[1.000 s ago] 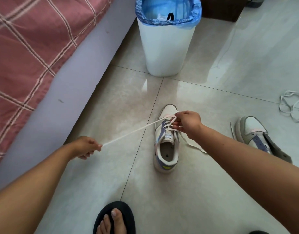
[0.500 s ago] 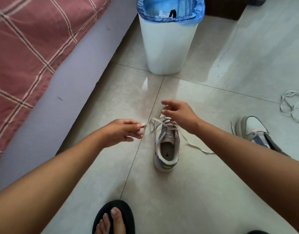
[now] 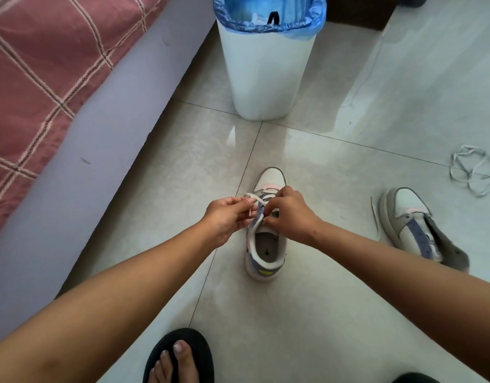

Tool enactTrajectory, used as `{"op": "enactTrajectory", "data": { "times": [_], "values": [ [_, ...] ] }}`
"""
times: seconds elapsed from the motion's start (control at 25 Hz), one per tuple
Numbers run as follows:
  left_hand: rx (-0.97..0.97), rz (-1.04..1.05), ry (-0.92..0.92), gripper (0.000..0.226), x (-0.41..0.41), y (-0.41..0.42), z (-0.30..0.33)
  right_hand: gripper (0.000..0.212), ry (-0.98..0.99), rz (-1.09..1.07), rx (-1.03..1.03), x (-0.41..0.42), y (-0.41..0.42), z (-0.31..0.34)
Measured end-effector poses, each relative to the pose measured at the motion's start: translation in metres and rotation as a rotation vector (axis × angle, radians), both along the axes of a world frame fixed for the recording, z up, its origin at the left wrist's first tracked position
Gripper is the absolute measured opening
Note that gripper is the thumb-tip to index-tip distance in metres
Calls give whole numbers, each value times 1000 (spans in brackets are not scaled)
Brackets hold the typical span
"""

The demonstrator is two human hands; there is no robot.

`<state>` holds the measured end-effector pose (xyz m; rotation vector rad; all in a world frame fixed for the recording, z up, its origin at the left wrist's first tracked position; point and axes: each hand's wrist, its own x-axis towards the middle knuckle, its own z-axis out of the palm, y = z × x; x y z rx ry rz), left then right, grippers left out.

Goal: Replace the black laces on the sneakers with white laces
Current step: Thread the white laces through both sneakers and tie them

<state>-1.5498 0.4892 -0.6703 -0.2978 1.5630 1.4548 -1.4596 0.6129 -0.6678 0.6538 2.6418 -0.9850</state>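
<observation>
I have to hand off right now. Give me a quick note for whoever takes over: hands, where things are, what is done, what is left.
Left hand pinches the flat white lace beside the eyelets. Right hand grips the lace at the tongue of the white, blue and pink sneaker on the tiled floor.
Done: the lower eyelets are threaded white.
Left: finish this lacing. The second matching sneaker on the right has bare eyelets; a loose white lace lies beyond it.

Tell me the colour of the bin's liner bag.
Blue; the liner bag shows in the head view, folded over the bin's rim.
</observation>
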Motion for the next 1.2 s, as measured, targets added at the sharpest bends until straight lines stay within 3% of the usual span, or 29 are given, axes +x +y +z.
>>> {"op": "enactTrajectory", "data": {
  "times": [0.2, 0.44, 0.8, 1.2],
  "values": [
    [-142, 36, 127, 4, 0, 2, -8, 23, 16, -36, 5, 5, -7, -5],
    [-42, 33, 44, 8, 5, 7, -3, 26, 48, -48, 21, 7, -10, -10],
    [-97, -77, 47, 18, 3, 6, -1, 25, 42, -48, 31, 7, -9, -12],
    [-76, -56, -99, 25, 1, 7, -1, 25, 47, -45, 50, 7, -10, -13]
  ]
}}
